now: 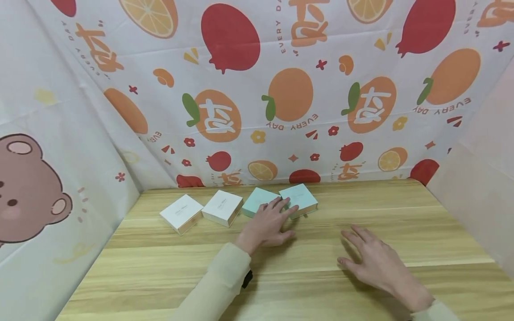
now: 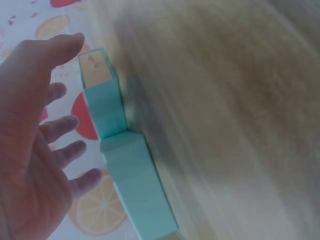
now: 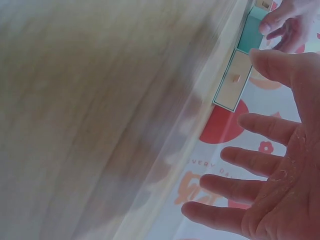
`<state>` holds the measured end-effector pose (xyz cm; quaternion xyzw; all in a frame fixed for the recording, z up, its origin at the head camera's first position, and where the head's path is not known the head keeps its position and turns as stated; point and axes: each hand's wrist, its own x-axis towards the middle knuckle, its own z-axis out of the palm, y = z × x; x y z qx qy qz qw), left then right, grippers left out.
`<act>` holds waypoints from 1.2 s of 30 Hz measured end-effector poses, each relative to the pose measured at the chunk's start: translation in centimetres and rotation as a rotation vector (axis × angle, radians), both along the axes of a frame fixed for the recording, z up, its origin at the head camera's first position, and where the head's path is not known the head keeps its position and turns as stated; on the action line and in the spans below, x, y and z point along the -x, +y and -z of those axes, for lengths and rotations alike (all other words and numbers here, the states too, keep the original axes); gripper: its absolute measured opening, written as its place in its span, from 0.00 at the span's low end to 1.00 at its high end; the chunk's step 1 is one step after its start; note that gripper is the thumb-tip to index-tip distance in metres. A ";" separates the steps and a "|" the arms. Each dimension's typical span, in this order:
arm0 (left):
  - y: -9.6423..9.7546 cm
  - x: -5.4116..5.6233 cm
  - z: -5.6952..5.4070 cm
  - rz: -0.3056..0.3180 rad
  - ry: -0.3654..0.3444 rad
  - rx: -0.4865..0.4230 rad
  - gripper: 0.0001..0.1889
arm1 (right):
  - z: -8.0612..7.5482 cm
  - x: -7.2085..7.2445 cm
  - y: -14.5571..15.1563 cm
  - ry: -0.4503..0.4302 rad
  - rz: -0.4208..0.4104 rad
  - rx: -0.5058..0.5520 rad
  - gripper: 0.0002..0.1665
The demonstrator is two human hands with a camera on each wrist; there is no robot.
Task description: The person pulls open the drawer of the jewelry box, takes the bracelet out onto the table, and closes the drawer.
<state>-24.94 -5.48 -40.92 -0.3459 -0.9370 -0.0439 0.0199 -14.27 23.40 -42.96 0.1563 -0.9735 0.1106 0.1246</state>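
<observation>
Two mint-green boxes stand side by side near the table's back edge: the left mint box (image 1: 257, 199) and the right mint box (image 1: 300, 196). My left hand (image 1: 270, 223) reaches over them with its fingers loosely spread, hiding part of both; whether the fingertips touch a lid, I cannot tell. In the left wrist view, that hand (image 2: 35, 140) grips nothing. My right hand (image 1: 375, 258) hovers above the table to the right, apart from the boxes, its palm bare in the right wrist view. The right box's tan side, with a small pull tab (image 3: 236, 78), faces that camera.
To the left of the mint boxes are a white box (image 1: 222, 206) and, farther left, another white box (image 1: 181, 211), both with fine lettering on top. All stand on a wood-grain table (image 1: 160, 276). A fruit-print cloth (image 1: 249, 147) hangs behind it.
</observation>
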 end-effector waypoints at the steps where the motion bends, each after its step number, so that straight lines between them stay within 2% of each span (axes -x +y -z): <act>1: 0.0 0.1 0.1 -0.001 -0.005 0.011 0.37 | 0.0 0.0 0.0 0.001 -0.001 0.000 0.40; 8: 0.4 0.1 0.7 0.001 0.009 0.072 0.37 | -0.1 -0.3 0.1 0.002 0.000 0.002 0.39; 16: 0.6 -0.3 0.5 0.002 0.050 0.110 0.37 | -0.3 -0.1 -0.2 0.009 -0.006 0.007 0.37; 25: 1.1 -1.1 0.3 0.020 0.039 0.131 0.36 | -0.2 -0.1 -0.3 0.006 -0.007 0.021 0.36; 30: 1.3 -2.2 0.4 0.062 0.078 0.085 0.34 | -0.1 -0.1 -0.1 0.002 -0.008 0.029 0.35; 36: 1.6 -4.2 0.4 0.126 0.143 0.046 0.31 | 0.0 -0.1 0.0 -0.003 -0.017 0.025 0.35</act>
